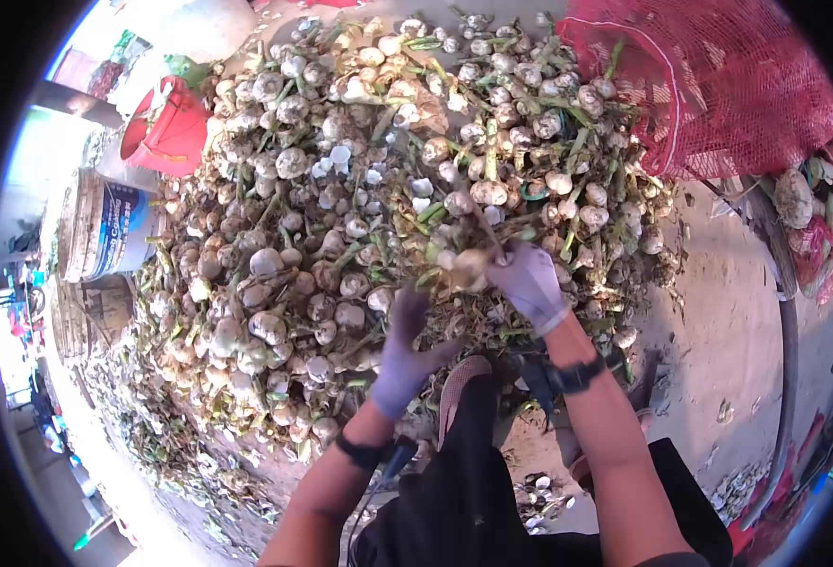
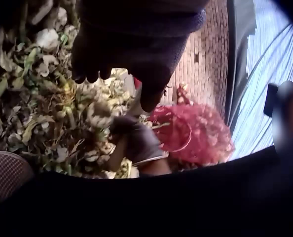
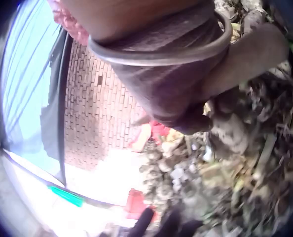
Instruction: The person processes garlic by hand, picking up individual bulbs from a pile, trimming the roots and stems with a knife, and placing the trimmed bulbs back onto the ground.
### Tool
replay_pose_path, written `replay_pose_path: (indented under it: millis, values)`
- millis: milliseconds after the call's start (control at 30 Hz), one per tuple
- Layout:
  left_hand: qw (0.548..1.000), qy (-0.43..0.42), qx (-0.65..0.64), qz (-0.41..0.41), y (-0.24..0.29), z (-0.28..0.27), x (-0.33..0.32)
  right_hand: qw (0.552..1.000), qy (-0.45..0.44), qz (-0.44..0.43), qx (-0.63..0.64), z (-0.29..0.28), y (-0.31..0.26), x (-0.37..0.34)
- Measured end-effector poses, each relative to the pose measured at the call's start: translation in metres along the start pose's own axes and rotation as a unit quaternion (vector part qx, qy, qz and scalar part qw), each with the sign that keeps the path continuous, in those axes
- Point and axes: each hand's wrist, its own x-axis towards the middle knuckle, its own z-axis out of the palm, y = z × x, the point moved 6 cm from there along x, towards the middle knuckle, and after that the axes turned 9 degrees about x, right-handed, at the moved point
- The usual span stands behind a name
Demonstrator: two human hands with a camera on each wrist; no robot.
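Gloved and with fingers apart, the left hand (image 1: 407,359) is over the near part of a heap of garlic bulbs (image 1: 267,328), holding nothing visible. The right hand (image 1: 530,283), also gloved, has its fingers curled round a tool, whose thin brown end (image 1: 483,225) points up and away in the head view. In the right wrist view a broad tan part of the tool (image 3: 252,61) sticks out of the right hand (image 3: 171,94). A blurred pale bulb (image 1: 468,269) is beside the right fingertips; whether they touch it I cannot tell.
A red bucket (image 1: 175,137) and a white pail (image 1: 114,227) stand left of the heap. Red mesh sacks (image 1: 728,85) lie at the far right, with a dark pole (image 1: 787,378) on the floor nearby. The person's shoe (image 1: 461,387) touches the heap's near edge.
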Motion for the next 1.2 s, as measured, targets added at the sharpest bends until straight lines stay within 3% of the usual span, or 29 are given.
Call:
replay_pose_path:
  millis: [33,100,133,167,200,233,300,333,367,433,500,533,567,600,633,700,733,767,800,833,867,900,933,967,1000,1033,1100,1133,1200]
  values:
    - [1.000,0.004,-0.001,-0.004,-0.010,0.007,0.005,1.000,-0.005,0.001,-0.002,0.004,-0.001,-0.020]
    - [0.989,-0.050,-0.137,0.010,-0.021,0.021,0.024,0.964,-0.056,-0.011,0.259,0.015,-0.008,-0.046]
    - [0.983,-0.028,-0.182,-0.002,-0.025,0.022,0.028,0.964,-0.056,-0.013,0.259,0.019,0.000,-0.047]
    - [0.983,-0.028,-0.182,-0.001,-0.036,0.023,0.028,0.982,-0.002,-0.026,0.187,0.019,0.016,-0.043]
    - [0.986,-0.012,-0.156,-0.055,-0.062,0.025,0.031,0.991,0.054,-0.039,0.113,0.017,0.031,-0.036]
    - [0.986,0.003,-0.130,-0.107,-0.087,0.027,0.033,0.991,0.057,-0.041,0.111,0.023,0.045,-0.027]
    - [0.978,0.025,-0.156,-0.135,-0.100,0.034,0.025,0.984,0.016,0.003,0.176,0.041,0.072,-0.013]
    - [0.952,-0.018,-0.214,-0.219,-0.104,0.042,0.018,0.998,0.037,0.019,0.039,0.042,0.081,-0.009]
    - [0.913,-0.059,-0.270,-0.299,-0.105,0.049,0.011,0.999,0.033,0.019,0.038,0.048,0.087,-0.009]
    - [0.928,-0.061,-0.246,-0.272,-0.108,0.047,0.011,0.976,0.107,-0.089,-0.166,0.053,0.075,-0.017]
    - [0.953,-0.074,-0.194,-0.219,-0.106,0.047,0.010,0.969,0.128,-0.129,-0.165,0.053,0.077,-0.023]
    - [0.954,-0.074,-0.193,-0.216,-0.094,0.045,0.007,0.995,0.082,-0.044,0.029,0.046,0.079,-0.029]
    - [0.979,-0.032,-0.141,-0.146,-0.076,0.033,0.003,0.974,0.029,0.043,0.221,0.047,0.080,-0.039]
    - [0.993,0.010,-0.087,-0.076,-0.053,0.023,-0.003,0.914,0.035,0.020,0.403,0.047,0.068,-0.051]
    - [0.993,0.010,-0.085,-0.080,-0.040,0.022,-0.008,0.914,0.035,0.023,0.405,0.038,0.049,-0.070]
    - [0.952,-0.130,-0.268,-0.064,-0.003,0.036,-0.011,0.883,-0.085,0.121,0.446,0.039,0.016,-0.103]
    - [0.949,-0.137,-0.257,-0.124,0.002,0.033,-0.012,0.919,-0.003,0.023,0.393,0.039,0.018,-0.098]
    - [0.949,-0.138,-0.256,-0.123,0.013,0.031,-0.013,0.919,-0.002,0.022,0.394,0.035,0.026,-0.102]
    - [0.961,-0.111,-0.243,-0.079,0.025,0.026,-0.012,0.975,0.037,-0.116,0.187,0.014,0.004,-0.113]
    - [0.969,-0.083,-0.229,-0.035,0.033,0.022,-0.010,0.966,0.074,-0.248,-0.033,0.003,-0.018,-0.126]
    - [0.976,-0.066,-0.204,0.025,0.036,0.018,-0.012,0.955,0.086,-0.271,-0.085,-0.001,-0.021,-0.132]
    - [0.976,-0.071,-0.205,0.024,0.031,0.018,-0.010,0.956,0.089,-0.267,-0.086,-0.006,-0.025,-0.134]
    - [0.903,-0.147,-0.402,-0.032,0.026,0.029,-0.010,0.937,0.067,-0.297,-0.173,-0.005,-0.034,-0.137]
    - [0.783,-0.212,-0.578,-0.089,0.025,0.037,-0.013,0.909,0.042,-0.324,-0.258,-0.001,-0.040,-0.140]
    - [0.963,-0.147,-0.224,-0.011,0.037,0.027,-0.010,0.906,0.031,-0.329,-0.264,0.000,-0.043,-0.141]
    - [0.963,-0.149,-0.224,-0.010,0.029,0.026,-0.007,0.906,0.033,-0.328,-0.264,-0.002,-0.046,-0.141]
    - [0.849,-0.211,-0.458,-0.156,0.005,0.037,-0.007,0.915,-0.008,-0.314,-0.253,0.000,-0.047,-0.141]
    - [0.849,-0.211,-0.458,-0.159,0.004,0.038,-0.007,0.916,-0.008,-0.313,-0.252,0.001,-0.046,-0.141]
    - [0.766,-0.206,-0.541,-0.282,-0.001,0.049,-0.015,0.916,-0.024,-0.308,-0.256,0.004,-0.041,-0.138]
